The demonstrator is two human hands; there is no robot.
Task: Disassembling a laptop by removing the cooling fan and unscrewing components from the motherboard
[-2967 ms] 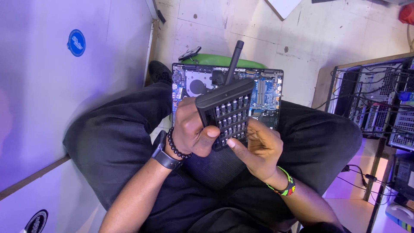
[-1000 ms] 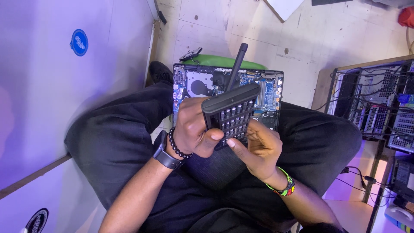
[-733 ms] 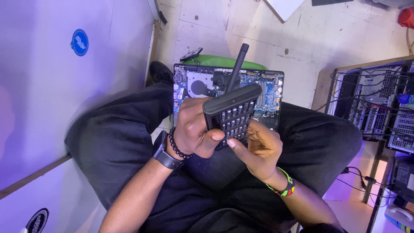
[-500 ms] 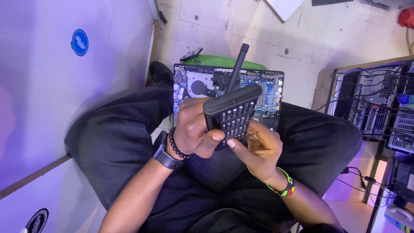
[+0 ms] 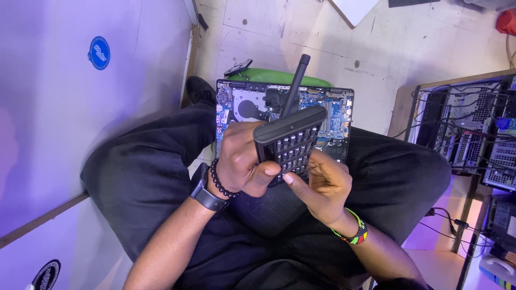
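Note:
My left hand (image 5: 242, 161) grips a dark screwdriver bit case (image 5: 289, 140), tilted above my lap, with several silver bits in rows. My right hand (image 5: 322, 182) is at the case's lower right edge, its fingertips touching the bits. A black screwdriver handle (image 5: 297, 81) pokes up behind the case. An opened laptop (image 5: 252, 104) with its circuit board and fan exposed lies across my knees under the case.
I sit cross-legged in black trousers on a pale tiled floor. A white panel wall (image 5: 80, 107) with a blue round sticker stands at left. A rack of computer hardware and cables (image 5: 473, 139) is at right. A green object (image 5: 274, 78) lies beyond the laptop.
The case has tilted slightly and my right fingertips have shifted along the bits; otherwise both hands stay in place.

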